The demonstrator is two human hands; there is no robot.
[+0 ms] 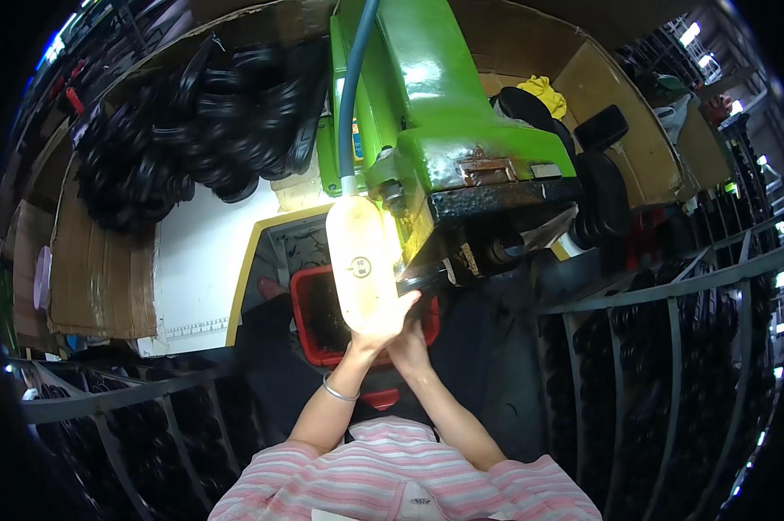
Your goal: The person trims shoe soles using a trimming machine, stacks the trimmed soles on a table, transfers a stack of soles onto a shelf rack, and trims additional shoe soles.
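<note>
My left hand (376, 335), with a metal bangle on its wrist, reaches up to the green machine (444, 95). Its thumb stretches to the right, while the glowing lamp head (357, 286) covers the other fingers. Close beside and partly beneath it, my right hand (410, 349) looks curled, its fingertips hidden. Both hands seem closed around something between them, which I cannot make out. Just above my left thumb is a dark machine part or workpiece (420, 282). The lamp hangs from a blue flexible tube (356, 95).
Below the hands stands a red bin (301, 326) with dark scraps. A cardboard box (105, 286) at left holds piled black shoe soles (227, 113). Another box (644, 156) at right contains black pieces and a yellow cloth (545, 94). Metal racks (670, 282) flank me.
</note>
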